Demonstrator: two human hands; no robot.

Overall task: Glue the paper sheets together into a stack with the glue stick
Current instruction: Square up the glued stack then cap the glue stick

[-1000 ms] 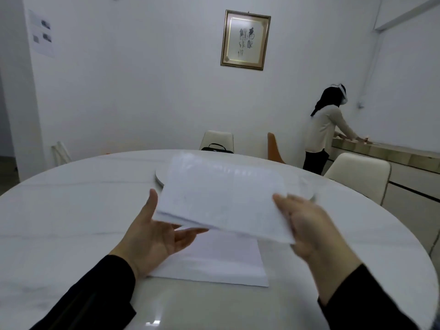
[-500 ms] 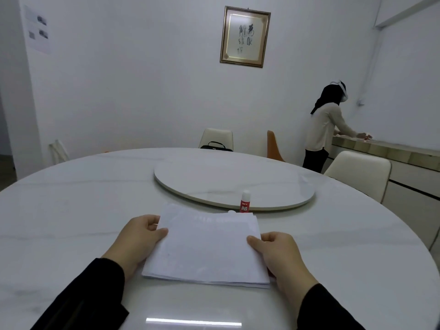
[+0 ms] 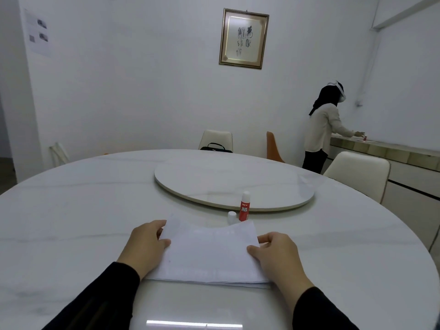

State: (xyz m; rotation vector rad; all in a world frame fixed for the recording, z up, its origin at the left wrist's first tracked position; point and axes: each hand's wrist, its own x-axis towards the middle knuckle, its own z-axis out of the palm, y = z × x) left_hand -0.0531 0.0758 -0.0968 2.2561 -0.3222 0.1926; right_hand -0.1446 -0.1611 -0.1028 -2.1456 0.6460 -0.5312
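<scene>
A plain white room, a framed print on the far wall, and in front of us the big round marble table with its raised turntable in the middle. Over by the side counter another person is busy with their back to us.

Here we are at the near edge: the paper stack lies flat on the table, its far right corner curling up a little. Our left hand presses on the left edge, fingers loosely curled, thumb lying on top of the sheets. Our right hand does the same on the right edge, thumb on the top sheet, fingers curled against the side. Neither hand grips anything else.

Just beyond the stack stands the glue stick, upright, with its white cap on the table beside it, so we judge it uncapped.

These sheets look thin, light and floppy, likely to slide on that glossy marble, so we'd pin them by the edges and lift one sheet from a corner. The stick is rigid, easy to take round the barrel.
</scene>
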